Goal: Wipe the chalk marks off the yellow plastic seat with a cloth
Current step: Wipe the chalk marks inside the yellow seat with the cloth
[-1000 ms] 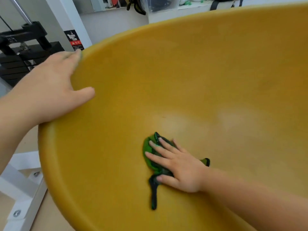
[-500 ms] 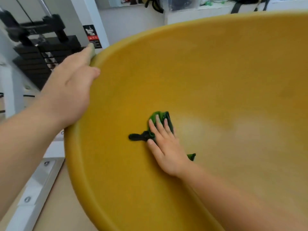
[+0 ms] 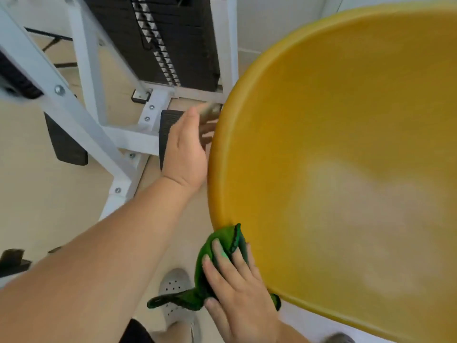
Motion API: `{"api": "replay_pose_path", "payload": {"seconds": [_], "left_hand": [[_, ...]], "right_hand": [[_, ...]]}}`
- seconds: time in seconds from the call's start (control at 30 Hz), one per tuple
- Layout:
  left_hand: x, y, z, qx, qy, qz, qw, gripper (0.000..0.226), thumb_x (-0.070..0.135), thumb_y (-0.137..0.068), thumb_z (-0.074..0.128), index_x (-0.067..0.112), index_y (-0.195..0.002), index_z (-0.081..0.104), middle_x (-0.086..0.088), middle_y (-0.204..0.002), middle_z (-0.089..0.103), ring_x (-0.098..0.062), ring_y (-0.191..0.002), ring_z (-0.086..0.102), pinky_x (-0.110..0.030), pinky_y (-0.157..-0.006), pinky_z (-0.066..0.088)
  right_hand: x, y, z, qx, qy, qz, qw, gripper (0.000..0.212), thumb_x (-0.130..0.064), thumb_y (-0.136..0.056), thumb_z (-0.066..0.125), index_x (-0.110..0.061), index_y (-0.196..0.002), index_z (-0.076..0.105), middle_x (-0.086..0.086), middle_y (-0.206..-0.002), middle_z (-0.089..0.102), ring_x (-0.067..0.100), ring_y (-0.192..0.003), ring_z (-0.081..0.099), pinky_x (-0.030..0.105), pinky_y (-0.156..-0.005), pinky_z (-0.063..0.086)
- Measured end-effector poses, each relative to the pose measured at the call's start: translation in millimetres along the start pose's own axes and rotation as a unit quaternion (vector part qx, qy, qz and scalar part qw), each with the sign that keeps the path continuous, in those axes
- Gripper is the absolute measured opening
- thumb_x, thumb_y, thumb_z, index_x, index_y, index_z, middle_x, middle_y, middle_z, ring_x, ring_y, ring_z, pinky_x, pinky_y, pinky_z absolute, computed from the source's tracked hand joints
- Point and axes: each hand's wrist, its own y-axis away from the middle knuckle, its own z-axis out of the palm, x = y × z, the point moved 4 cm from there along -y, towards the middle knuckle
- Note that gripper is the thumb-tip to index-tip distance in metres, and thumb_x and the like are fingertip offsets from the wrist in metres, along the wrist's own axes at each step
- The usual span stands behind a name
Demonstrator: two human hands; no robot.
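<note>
Although the green cloth (image 3: 217, 243) is at work on the yellow moulded plastic seat (image 3: 333, 107), we judge the task unfinished. Pale, hazy patches (image 3: 358, 206) lie across the middle of the shell, well apart from the cloth. We cannot tell whether they are chalk residue or glare, so they want checking. The upper and left parts of the shell read as plain yellow, with no marks that we can make out.

The cloth sits bunched at the near left rim of the seat. One dark-edged tail hangs off the edge above a grey perforated shoe (image 3: 173, 288).

The right hand (image 3: 237, 293) lies flat on the cloth, fingers straight and spread, pressing it onto the rim and pinching nothing.

The left hand (image 3: 184, 149) is set further up the same rim, palm against the outer edge and fingers reaching round behind it. Those fingers are blurred, but we read this as a steadying grip. Its forearm is stretched out above the floor.

A white metal frame (image 3: 81, 127) carrying a black weight stack (image 3: 160, 33) stands just beyond that hand.
</note>
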Motion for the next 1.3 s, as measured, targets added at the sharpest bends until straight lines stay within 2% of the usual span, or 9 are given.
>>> {"api": "replay_pose_path", "payload": {"seconds": [0.1,0.27,0.47,0.7,0.83,0.97,1.07,1.17,1.3], "left_hand": [[-34,39,-35,0.023,0.045,-0.123,0.991,0.063,0.054,-0.093,0.024,0.016,-0.122,0.066,-0.008,-0.112,0.072,-0.028,-0.107,0.065,-0.054,-0.093,0.049],[-52,92,-65,-0.013,0.041,-0.182,0.982,0.061,0.058,-0.092,0.021,0.027,-0.121,0.066,0.004,-0.116,0.071,-0.018,-0.110,0.064,-0.044,-0.093,0.047],[-30,83,-63,-0.023,-0.039,-0.169,0.984,0.067,0.064,-0.093,0.019,0.027,-0.133,0.058,0.010,-0.123,0.064,-0.007,-0.116,0.058,-0.042,-0.103,0.046],[14,26,-31,-0.076,-0.025,-0.121,0.989,0.039,0.045,-0.104,0.023,0.040,-0.127,0.054,0.019,-0.122,0.061,0.002,-0.117,0.054,-0.030,-0.102,0.044],[20,2,-20,-0.059,-0.100,-0.052,0.992,0.050,0.045,-0.101,0.023,0.013,-0.111,0.060,-0.002,-0.109,0.064,-0.007,-0.105,0.055,-0.034,-0.096,0.045],[18,-4,-20,0.008,-0.147,-0.040,0.988,0.030,0.037,-0.101,0.024,0.033,-0.092,0.052,0.015,-0.091,0.053,0.008,-0.092,0.047,-0.013,-0.085,0.035],[7,-7,-23,0.032,-0.148,-0.054,0.987,0.039,0.038,-0.102,0.024,0.019,-0.098,0.058,-0.001,-0.098,0.062,-0.009,-0.098,0.056,-0.031,-0.089,0.046],[2,-11,-25,0.046,-0.093,-0.092,0.990,0.041,0.036,-0.103,0.025,0.017,-0.107,0.062,0.000,-0.101,0.064,-0.013,-0.100,0.058,-0.037,-0.088,0.049],[6,-23,-23,0.063,-0.141,-0.065,0.986,0.042,0.040,-0.101,0.026,0.015,-0.101,0.059,-0.002,-0.096,0.062,-0.019,-0.094,0.058,-0.047,-0.083,0.049]], "right_hand": [[-14,-28,9,0.013,0.143,0.066,0.987,0.070,-0.041,-0.099,0.045,-0.021,-0.159,0.017,0.001,-0.168,0.014,0.042,-0.146,0.025,0.058,-0.124,0.004],[-4,-69,-5,0.020,0.230,0.069,0.970,0.078,-0.029,-0.097,0.049,-0.017,-0.162,0.008,0.003,-0.169,-0.001,0.039,-0.151,0.006,0.057,-0.126,-0.010],[9,-162,-57,0.038,0.252,0.099,0.962,0.072,-0.027,-0.102,0.053,-0.010,-0.162,0.017,0.008,-0.170,0.003,0.031,-0.156,-0.023,0.051,-0.126,-0.015],[32,-234,-111,-0.061,0.350,0.049,0.933,0.062,-0.047,-0.109,0.033,-0.013,-0.161,0.031,0.008,-0.170,0.023,0.030,-0.160,0.004,0.052,-0.124,-0.017],[71,-279,-153,-0.084,0.395,0.065,0.913,0.064,-0.053,-0.108,0.022,-0.019,-0.162,0.029,0.006,-0.171,0.021,0.030,-0.160,0.002,0.057,-0.123,-0.011],[107,-319,-192,-0.074,0.397,0.155,0.902,0.064,-0.050,-0.107,0.016,-0.018,-0.159,0.034,0.008,-0.171,0.022,0.033,-0.160,0.001,0.062,-0.126,-0.005],[99,-339,-187,-0.059,0.380,0.214,0.898,0.071,-0.055,-0.103,0.019,-0.011,-0.152,0.044,0.015,-0.170,0.022,0.037,-0.159,-0.002,0.061,-0.126,-0.004],[67,-325,-140,-0.131,0.385,0.084,0.910,0.076,-0.073,-0.096,0.028,-0.020,-0.142,0.058,0.016,-0.162,0.038,0.042,-0.158,0.007,0.063,-0.124,-0.004],[67,-296,-122,-0.172,0.340,-0.108,0.918,0.035,-0.042,-0.105,0.048,-0.021,-0.101,0.075,0.007,-0.116,0.069,0.039,-0.138,0.049,0.059,-0.126,0.010]]}}
